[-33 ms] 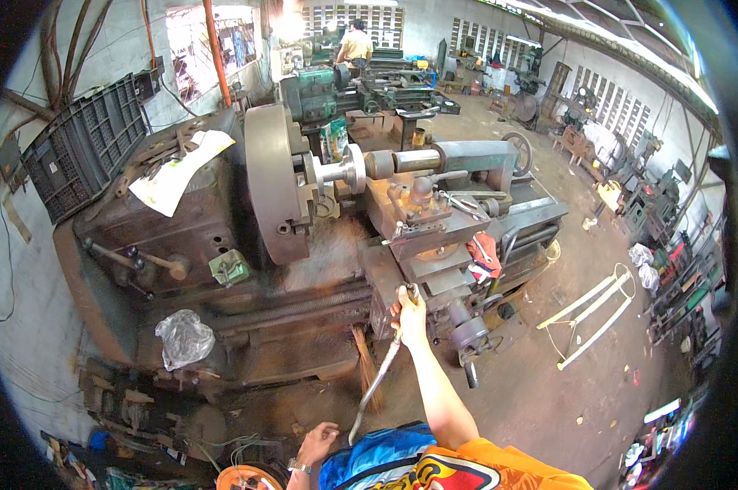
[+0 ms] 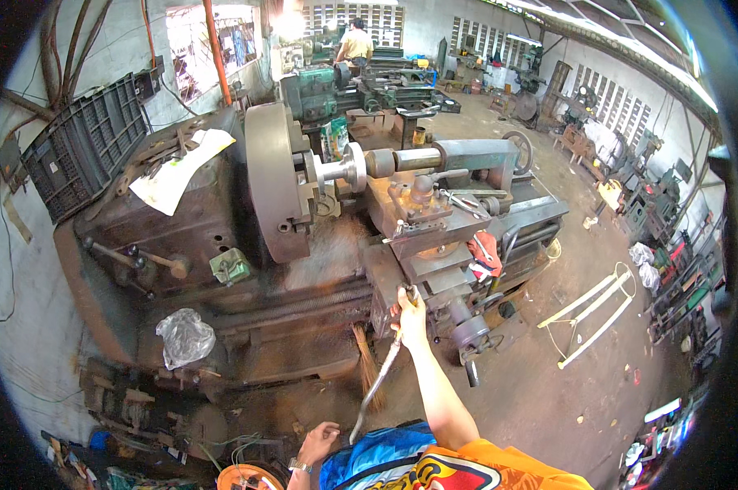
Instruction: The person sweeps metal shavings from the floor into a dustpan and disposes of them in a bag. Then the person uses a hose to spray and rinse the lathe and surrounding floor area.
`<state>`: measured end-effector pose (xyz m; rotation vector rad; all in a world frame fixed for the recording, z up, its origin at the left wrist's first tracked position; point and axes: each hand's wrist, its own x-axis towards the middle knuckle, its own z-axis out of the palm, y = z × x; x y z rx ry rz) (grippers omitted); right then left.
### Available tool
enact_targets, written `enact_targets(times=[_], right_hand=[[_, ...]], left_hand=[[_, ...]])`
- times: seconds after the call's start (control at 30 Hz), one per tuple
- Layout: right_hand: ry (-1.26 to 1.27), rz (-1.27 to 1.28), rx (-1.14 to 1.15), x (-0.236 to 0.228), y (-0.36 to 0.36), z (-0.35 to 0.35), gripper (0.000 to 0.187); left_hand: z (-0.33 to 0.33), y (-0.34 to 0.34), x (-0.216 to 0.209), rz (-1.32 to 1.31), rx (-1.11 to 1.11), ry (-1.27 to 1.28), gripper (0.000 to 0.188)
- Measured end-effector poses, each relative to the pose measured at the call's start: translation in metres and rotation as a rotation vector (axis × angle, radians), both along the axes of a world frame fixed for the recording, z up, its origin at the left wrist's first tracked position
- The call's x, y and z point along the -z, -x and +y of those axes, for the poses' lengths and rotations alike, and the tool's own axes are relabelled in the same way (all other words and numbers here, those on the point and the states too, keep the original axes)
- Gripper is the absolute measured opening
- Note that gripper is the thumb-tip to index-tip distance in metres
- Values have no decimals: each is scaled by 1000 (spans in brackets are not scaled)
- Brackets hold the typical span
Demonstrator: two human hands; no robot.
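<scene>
My right hand (image 2: 410,317) reaches forward, its fingers wrapped round a bent metal lever (image 2: 376,385) by the front of the lathe carriage. The lever's dark end pokes out above my fist, and its lower part curves down toward my waist. Down by my blue and orange shirt is my left hand (image 2: 320,441), fingers loosely curled and apart, nothing visible in it. Above my right hand stands the tool post (image 2: 420,192) on the carriage. A shiny flanged metal workpiece (image 2: 353,168) sits between the big chuck (image 2: 272,184) and the tailstock (image 2: 477,157).
A red cloth (image 2: 485,255) lies on the carriage, by a handwheel (image 2: 469,332). The headstock (image 2: 173,237) carries a pale sheet (image 2: 181,173). A clear plastic bag (image 2: 185,337) rests at its front. A pale wooden frame (image 2: 589,318) lies on the floor at right; a person (image 2: 355,42) works far back.
</scene>
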<state>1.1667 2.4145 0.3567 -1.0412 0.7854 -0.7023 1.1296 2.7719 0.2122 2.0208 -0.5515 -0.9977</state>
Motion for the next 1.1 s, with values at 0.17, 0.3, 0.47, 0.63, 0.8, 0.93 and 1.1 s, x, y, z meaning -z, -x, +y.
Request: enact_targets(times=[0.17, 0.3, 0.47, 0.63, 0.8, 0.93, 1.1], right_hand=[[-99, -47, -74, 27, 26, 20, 41], [-148, 31, -47, 43, 41, 22, 42], [-146, -65, -122, 64, 50, 16, 31], [-289, -106, -43, 92, 53, -7, 26], [-200, -36, -21, 98, 60, -41, 23], [-164, -80, -82, 91, 56, -58, 38], [-170, -35, -140, 85, 44, -82, 37]], left_hand=[[7, 11, 6, -28, -3, 64, 30], [11, 20, 10, -8, -23, 19, 27], [15, 34, 15, -18, -32, 8, 28], [8, 44, 19, -54, -86, -25, 30], [-11, 62, 25, -67, -195, 35, 25], [-35, 79, 30, -157, -274, 33, 22], [-72, 98, 32, -93, -336, -5, 23]])
